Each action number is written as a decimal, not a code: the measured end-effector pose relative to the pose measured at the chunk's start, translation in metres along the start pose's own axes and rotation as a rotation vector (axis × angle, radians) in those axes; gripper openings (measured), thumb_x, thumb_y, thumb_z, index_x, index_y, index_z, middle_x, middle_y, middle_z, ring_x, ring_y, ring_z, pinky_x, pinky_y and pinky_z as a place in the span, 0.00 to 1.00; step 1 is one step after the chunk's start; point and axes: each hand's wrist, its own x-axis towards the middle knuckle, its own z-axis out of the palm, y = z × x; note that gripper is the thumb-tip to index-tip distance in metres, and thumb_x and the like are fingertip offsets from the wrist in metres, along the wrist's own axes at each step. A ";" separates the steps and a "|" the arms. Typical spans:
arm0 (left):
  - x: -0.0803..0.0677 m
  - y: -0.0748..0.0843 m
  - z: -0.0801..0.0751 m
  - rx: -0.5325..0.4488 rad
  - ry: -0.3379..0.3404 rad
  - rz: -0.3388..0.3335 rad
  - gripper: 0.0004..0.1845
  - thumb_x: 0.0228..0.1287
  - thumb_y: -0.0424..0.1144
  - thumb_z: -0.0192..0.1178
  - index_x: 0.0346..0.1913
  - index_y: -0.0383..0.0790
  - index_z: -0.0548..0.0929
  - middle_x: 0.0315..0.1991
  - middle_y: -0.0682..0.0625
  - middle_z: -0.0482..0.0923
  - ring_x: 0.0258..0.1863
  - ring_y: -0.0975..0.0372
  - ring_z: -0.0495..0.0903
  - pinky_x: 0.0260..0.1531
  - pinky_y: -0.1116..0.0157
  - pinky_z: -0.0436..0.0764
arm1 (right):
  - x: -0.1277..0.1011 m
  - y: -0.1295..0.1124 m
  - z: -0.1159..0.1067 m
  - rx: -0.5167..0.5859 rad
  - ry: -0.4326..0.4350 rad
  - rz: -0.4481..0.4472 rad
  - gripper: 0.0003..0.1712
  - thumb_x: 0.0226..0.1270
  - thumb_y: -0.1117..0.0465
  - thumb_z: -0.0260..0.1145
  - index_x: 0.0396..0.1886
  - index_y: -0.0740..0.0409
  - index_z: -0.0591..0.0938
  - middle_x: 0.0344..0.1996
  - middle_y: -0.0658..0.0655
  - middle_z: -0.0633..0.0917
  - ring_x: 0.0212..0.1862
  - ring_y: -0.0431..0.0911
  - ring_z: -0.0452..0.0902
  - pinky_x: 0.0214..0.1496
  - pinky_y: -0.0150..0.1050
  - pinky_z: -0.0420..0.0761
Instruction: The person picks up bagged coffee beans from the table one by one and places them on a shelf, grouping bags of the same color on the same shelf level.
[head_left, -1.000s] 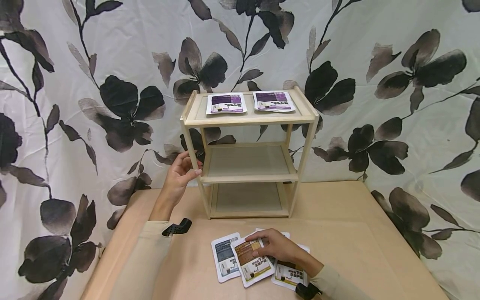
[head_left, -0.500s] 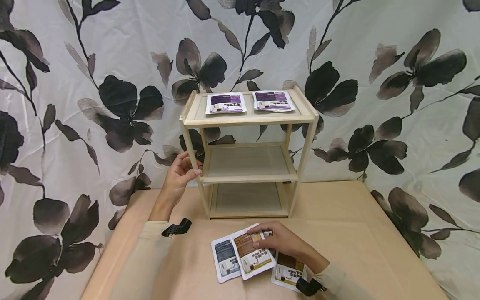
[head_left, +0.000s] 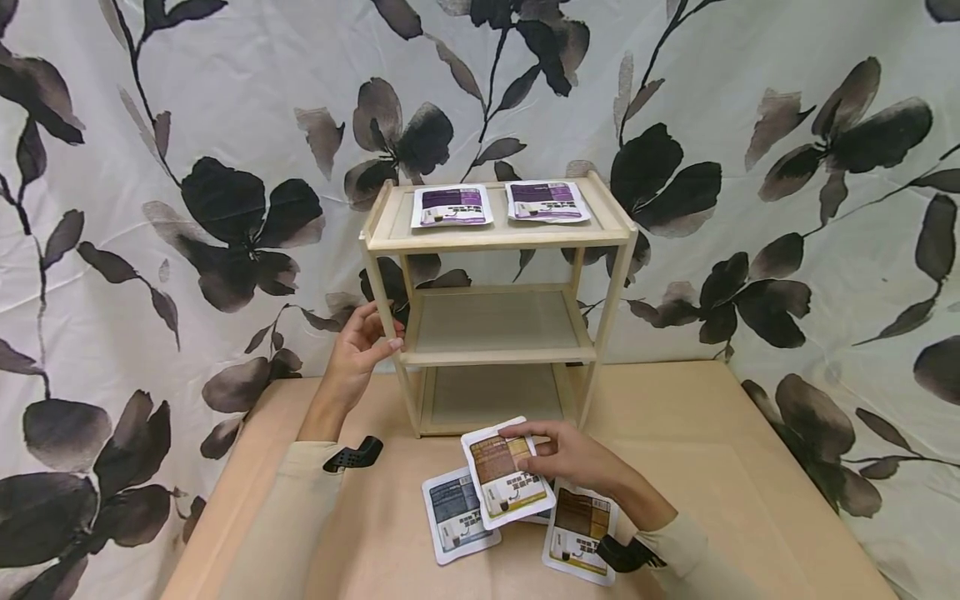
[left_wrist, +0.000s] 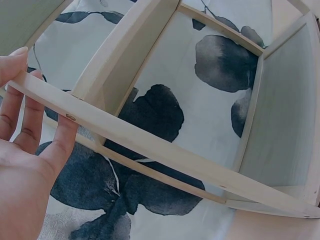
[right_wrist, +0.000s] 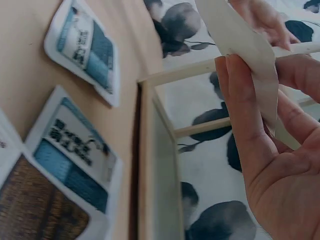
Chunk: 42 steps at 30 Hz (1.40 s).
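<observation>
Left hand: the person's left hand (head_left: 358, 354), thumb to one side and fingers bent behind the front-left post of a three-tier, pale wooden rack with grey-green shelf panels (head_left: 498, 359), gripping it below the top tier.
Right hand: the person's right hand (head_left: 572, 457), pinching a flat, rounded-corner pouch with white border and brown-and-white print (head_left: 504, 483) between thumb and fingers.
Held pouch: raised off the counter (head_left: 720, 475), in front of the rack's bottom tier; in the head view it overlaps a white-bordered, dark-blue-and-white flat pouch (head_left: 457, 523).
Blue pouches, counter: two; the left one named above, and a second, similar blue-and-white pouch (right_wrist: 72, 150), mostly hidden in the head view.
Brown pouch, counter: one more white-bordered, brown-and-white flat pouch (head_left: 579, 537), lying at the right, partly over the second blue pouch.
Top tier: two white-and-purple flat pouches, left (head_left: 453, 217) and right (head_left: 549, 202), lying side by side, apart.
Wrists: cream sleeves, each with a black device, left (head_left: 354, 455) and right (head_left: 628, 553).
Backdrop: white cloth with grey-black floral print (head_left: 540, 133).
</observation>
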 end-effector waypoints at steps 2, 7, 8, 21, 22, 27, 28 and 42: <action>0.000 0.001 0.000 0.005 0.004 -0.005 0.34 0.63 0.17 0.61 0.71 0.29 0.65 0.45 0.49 0.80 0.48 0.58 0.79 0.48 0.66 0.86 | 0.000 -0.005 -0.002 0.001 0.004 -0.008 0.30 0.72 0.69 0.64 0.72 0.67 0.70 0.53 0.73 0.83 0.47 0.52 0.87 0.45 0.40 0.89; 0.002 0.002 0.001 0.005 0.000 0.001 0.33 0.63 0.17 0.60 0.71 0.28 0.64 0.45 0.50 0.80 0.47 0.59 0.80 0.48 0.66 0.86 | 0.001 -0.015 -0.007 -0.005 0.046 -0.028 0.31 0.71 0.70 0.65 0.72 0.66 0.70 0.55 0.71 0.80 0.48 0.53 0.86 0.46 0.42 0.89; 0.002 0.002 0.001 0.001 -0.002 0.005 0.33 0.63 0.17 0.60 0.71 0.28 0.64 0.45 0.50 0.80 0.47 0.59 0.80 0.48 0.66 0.86 | 0.001 -0.017 -0.007 -0.011 0.059 -0.029 0.31 0.70 0.70 0.66 0.72 0.64 0.70 0.56 0.70 0.80 0.48 0.53 0.86 0.45 0.43 0.89; -0.002 0.000 -0.001 0.014 -0.004 -0.005 0.31 0.64 0.19 0.62 0.69 0.37 0.70 0.47 0.41 0.78 0.49 0.50 0.77 0.49 0.65 0.86 | 0.002 -0.046 -0.013 -0.050 0.140 -0.041 0.35 0.68 0.67 0.69 0.73 0.52 0.71 0.54 0.66 0.81 0.44 0.57 0.87 0.37 0.51 0.89; -0.002 0.000 -0.001 0.011 -0.006 -0.003 0.31 0.64 0.19 0.62 0.69 0.37 0.70 0.47 0.42 0.78 0.49 0.51 0.78 0.49 0.65 0.86 | 0.003 -0.048 -0.014 -0.055 0.144 -0.044 0.35 0.68 0.67 0.69 0.73 0.52 0.71 0.54 0.66 0.81 0.44 0.57 0.87 0.38 0.51 0.89; -0.001 0.002 0.000 0.000 -0.011 0.002 0.32 0.64 0.18 0.61 0.68 0.43 0.73 0.45 0.48 0.79 0.48 0.55 0.79 0.49 0.65 0.86 | 0.006 -0.057 -0.018 -0.029 0.152 -0.054 0.35 0.69 0.68 0.68 0.74 0.52 0.70 0.56 0.67 0.80 0.47 0.58 0.87 0.42 0.54 0.89; -0.001 0.002 0.000 0.001 -0.010 0.002 0.32 0.64 0.18 0.61 0.68 0.43 0.73 0.45 0.49 0.79 0.48 0.56 0.79 0.49 0.65 0.86 | 0.007 -0.060 -0.018 -0.023 0.155 -0.059 0.35 0.69 0.68 0.68 0.74 0.53 0.70 0.57 0.68 0.80 0.47 0.58 0.87 0.42 0.54 0.89; 0.000 0.001 -0.001 -0.016 -0.010 -0.002 0.32 0.64 0.17 0.61 0.69 0.40 0.71 0.45 0.50 0.80 0.47 0.58 0.79 0.48 0.65 0.86 | 0.016 -0.083 -0.029 -0.079 0.291 -0.122 0.34 0.69 0.64 0.70 0.73 0.49 0.72 0.56 0.65 0.81 0.42 0.54 0.88 0.38 0.46 0.90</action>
